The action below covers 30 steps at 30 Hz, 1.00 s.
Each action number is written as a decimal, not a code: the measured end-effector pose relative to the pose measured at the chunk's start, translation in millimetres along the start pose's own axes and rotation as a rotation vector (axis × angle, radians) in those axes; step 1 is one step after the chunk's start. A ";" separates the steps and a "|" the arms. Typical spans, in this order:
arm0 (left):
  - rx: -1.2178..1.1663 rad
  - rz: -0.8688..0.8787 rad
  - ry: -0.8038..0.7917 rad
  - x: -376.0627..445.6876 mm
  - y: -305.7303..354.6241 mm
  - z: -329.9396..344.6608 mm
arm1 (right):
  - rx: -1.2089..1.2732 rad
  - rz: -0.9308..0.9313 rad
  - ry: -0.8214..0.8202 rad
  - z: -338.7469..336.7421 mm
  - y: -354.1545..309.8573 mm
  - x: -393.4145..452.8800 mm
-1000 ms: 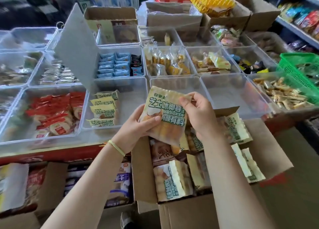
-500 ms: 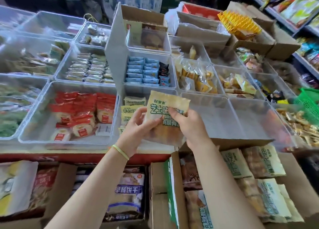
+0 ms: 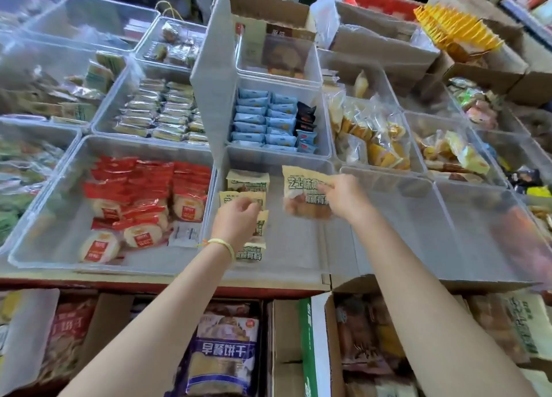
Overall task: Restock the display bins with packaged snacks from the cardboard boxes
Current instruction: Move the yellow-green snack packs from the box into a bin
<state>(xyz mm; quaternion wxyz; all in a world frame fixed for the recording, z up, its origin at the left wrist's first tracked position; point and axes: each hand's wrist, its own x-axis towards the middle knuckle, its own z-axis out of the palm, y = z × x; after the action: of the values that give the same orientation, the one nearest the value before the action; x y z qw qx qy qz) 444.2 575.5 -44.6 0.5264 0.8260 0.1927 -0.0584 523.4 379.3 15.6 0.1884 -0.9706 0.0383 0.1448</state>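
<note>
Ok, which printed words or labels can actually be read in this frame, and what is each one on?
"早餐饼干": purple-banded biscuit bag in the lower cardboard box.
"芝士味": first characters on the tan snack packet the right hand holds; the rest is covered.
"有颜有料": same packet, lower line, and a matching packet in the clear bin.
Other labels: too blurred.

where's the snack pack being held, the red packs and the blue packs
snack pack (image 3: 301, 184), head view, on its printed upper half
red packs (image 3: 143, 184), head view, on the middle of the pile
blue packs (image 3: 264, 118), head view, on the middle of the rows
</note>
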 end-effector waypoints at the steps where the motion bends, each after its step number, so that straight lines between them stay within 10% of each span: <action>1: 0.172 0.005 -0.056 7.1 -7.3 0.9 | 0.000 0.007 0.022 6.4 4.0 16.7; 9: 0.578 0.107 -0.107 26.8 -43.0 22.4 | 0.504 0.090 0.080 93.7 12.4 104.4; 30: 0.594 0.162 -0.153 -14.7 -26.0 31.8 | 0.437 0.159 -0.082 68.2 13.0 89.5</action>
<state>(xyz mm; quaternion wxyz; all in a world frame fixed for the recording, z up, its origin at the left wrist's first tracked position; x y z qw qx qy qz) 424.2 553.1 -76.2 0.2783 0.9495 0.0609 -0.1319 589.0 391.2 -75.9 0.3833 -0.8941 0.1373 0.1866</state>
